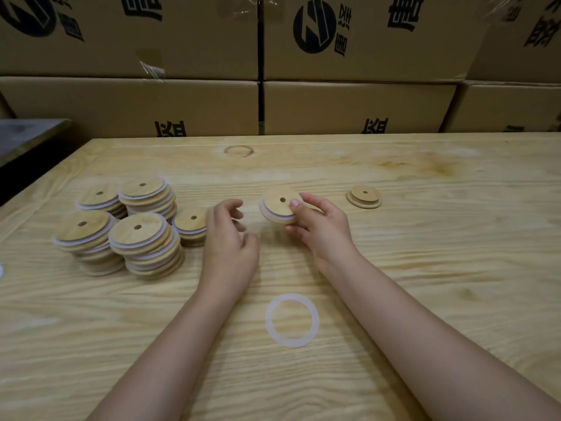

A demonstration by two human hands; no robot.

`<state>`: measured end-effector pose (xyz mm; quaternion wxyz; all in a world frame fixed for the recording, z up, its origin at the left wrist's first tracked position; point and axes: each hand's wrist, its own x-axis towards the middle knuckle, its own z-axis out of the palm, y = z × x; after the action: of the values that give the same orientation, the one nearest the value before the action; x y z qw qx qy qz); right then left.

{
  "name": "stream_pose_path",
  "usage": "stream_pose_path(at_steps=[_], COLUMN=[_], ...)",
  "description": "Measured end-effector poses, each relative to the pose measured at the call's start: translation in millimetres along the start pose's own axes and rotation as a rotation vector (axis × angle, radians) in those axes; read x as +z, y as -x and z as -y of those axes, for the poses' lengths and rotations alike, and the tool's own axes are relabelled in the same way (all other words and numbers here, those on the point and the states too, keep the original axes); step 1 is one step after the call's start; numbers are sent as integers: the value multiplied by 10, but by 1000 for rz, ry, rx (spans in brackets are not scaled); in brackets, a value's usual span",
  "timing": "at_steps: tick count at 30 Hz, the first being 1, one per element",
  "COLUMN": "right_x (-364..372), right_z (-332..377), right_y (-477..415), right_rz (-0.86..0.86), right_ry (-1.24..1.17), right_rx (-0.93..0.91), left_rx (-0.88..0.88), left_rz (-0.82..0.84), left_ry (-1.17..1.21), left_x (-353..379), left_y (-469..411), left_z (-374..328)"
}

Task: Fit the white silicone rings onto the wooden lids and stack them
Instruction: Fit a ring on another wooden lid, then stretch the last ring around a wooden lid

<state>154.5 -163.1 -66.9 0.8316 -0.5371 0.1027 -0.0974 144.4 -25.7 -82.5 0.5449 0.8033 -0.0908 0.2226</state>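
I have one view only, the head camera, so no second angle shares the scene. It rides above the near side of the wooden table and faces forward and down, close in: both forearms enter from the bottom edge. I place things from the loose white ring, which lies low and central. Just beyond it are the left hand and the right hand, the latter gripping a wooden lid. Beyond and left of the ring stand the lid stacks. Well beyond it, cardboard boxes close off the top. The wide lens also takes in the table's left and far edges.
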Motion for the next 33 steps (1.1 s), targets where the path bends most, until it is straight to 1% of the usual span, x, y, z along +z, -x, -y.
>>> stream_pose_path(at_steps=[1, 2, 3, 5, 8, 11, 14, 17, 19, 21, 24, 25, 26, 28, 30, 32, 33], right_x=[58, 131, 215, 394, 626, 743, 779, 799, 814, 823, 800, 775, 738, 609, 404, 139, -5], right_z=[26, 43, 41, -9, -143, -241, -272, -295, -323, -342, -355, -352, -340, -285, -168, -10, 72], right_y=[-29, -52, -71, -86, -116, -174, -231, -263, -277, -277, -257, -256, -266, -330, -432, -577, -652], right_rz=[-3, 11, 40, 102, 189, 306, 408, 408, 394, 395, 405, 379, 328, 167, -41, -225, -291], right_ry=[-10, -7, 7, 86, 276, 369, 453, 608, 649, 625, 465, 458, 514, 739, 952, 1132, 1230], right_rx=[13, 23, 32, 49, 71, 97, 70, 2, -26, -25, 45, 40, -11, -216, -394, -429, -390], left_rx=[166, 281, 347, 424, 499, 532, 492, 477, 468, 457, 442, 439, 435, 425, 399, 371, 351], left_rz=[-78, -110, -108, -85, -36, 21, 19, 16, 15, 15, 11, 12, 13, 13, 21, 39, 53], left_ry=[-151, -212, -221, -207, -299, -345, -314, -296, -302, -308, -303, -310, -322, -330, -307, -298, -302], left_x=[-28, -53, -71, -91, -121, -158, -178, -176, -175, -176, -177, -178, -180, -177, -168, -156, -152], left_y=[11, 26, 53, 95, 117, 112, 102, 101, 101, 95, 87, 91, 96, 97, 98, 93, 90], left_z=[14, 16, -3, -46, -102, -115, -110, -112, -118, -118, -111, -115, -121, -121, -107, -88, -78])
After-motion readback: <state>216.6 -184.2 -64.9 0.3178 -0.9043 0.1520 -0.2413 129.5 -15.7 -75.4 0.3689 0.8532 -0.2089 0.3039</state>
